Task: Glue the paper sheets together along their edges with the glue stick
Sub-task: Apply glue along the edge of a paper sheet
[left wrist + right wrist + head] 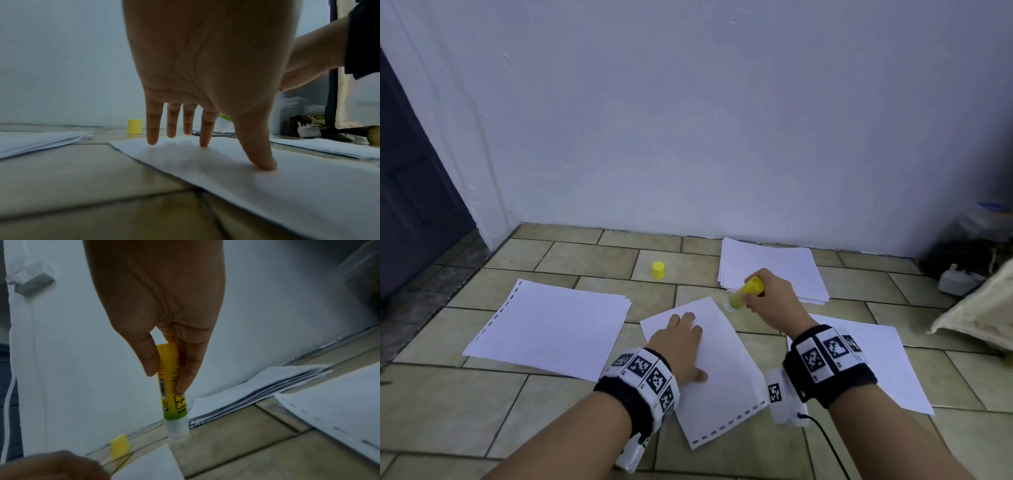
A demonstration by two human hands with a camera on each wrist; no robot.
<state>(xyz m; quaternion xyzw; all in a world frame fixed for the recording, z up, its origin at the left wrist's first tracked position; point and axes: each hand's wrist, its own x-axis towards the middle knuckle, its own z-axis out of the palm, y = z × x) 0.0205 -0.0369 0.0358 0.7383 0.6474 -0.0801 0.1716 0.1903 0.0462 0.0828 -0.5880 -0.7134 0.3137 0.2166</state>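
A white paper sheet lies tilted on the tiled floor, its punched edge nearest me. My left hand presses flat on it with spread, straight fingers; the sheet fills the lower right of the left wrist view. My right hand grips the uncapped yellow-green glue stick, tip down just past the sheet's far right corner. In the right wrist view the glue stick is pinched between thumb and fingers, its clear tip just above the sheet's corner.
The yellow cap stands on the tiles behind the sheet. Paper stacks lie at the left, at the back right, and a sheet under my right wrist. A wall runs behind; clutter and a white plug sit far right.
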